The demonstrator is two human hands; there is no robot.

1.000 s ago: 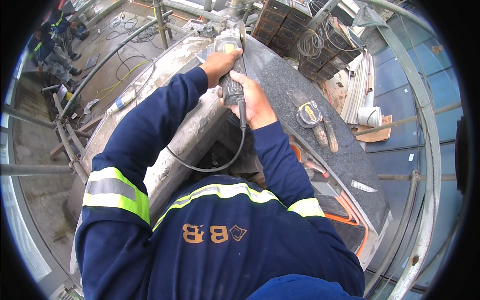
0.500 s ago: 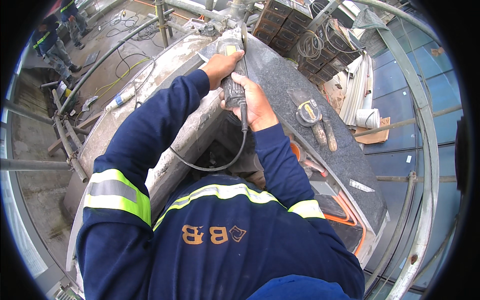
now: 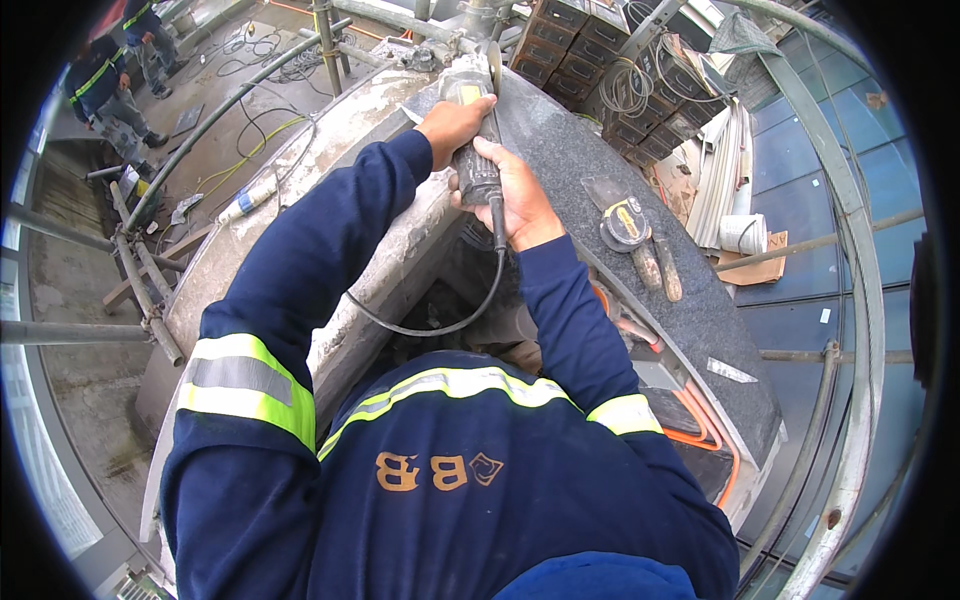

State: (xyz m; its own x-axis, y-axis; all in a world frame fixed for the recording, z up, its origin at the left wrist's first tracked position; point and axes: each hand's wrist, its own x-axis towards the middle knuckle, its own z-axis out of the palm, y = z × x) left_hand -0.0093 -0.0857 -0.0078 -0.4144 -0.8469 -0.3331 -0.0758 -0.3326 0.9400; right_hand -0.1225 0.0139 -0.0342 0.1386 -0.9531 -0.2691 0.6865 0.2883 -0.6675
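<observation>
So the person's got a grey-and-black angle grinder [image 3: 479, 178] in a two-handed hold. Left hand [image 3: 457, 128] is wrapped over the front of the body near the head, right hand [image 3: 522, 202] is closed round the back end, right where the black rubber cable [image 3: 500, 235] comes out and loops near and left. The tool is at the far end of the dark grey speckled stone slab [image 3: 560, 150], with its thin round disc [image 3: 495, 68] standing on edge to the right of the head. Can't tell if the disc is touching stone, or even spinning.

Looks like the grinding or cutting step to me, done at arm's length. I'd say the next move calls for keeping both grips firm, the disc square, and that cable loop well out of the way. Meanwhile a round yellow-and-black thing [image 3: 625, 226] and two worn wooden tool handles [image 3: 648, 267] lie on the slab's right side, apart from the hands
</observation>
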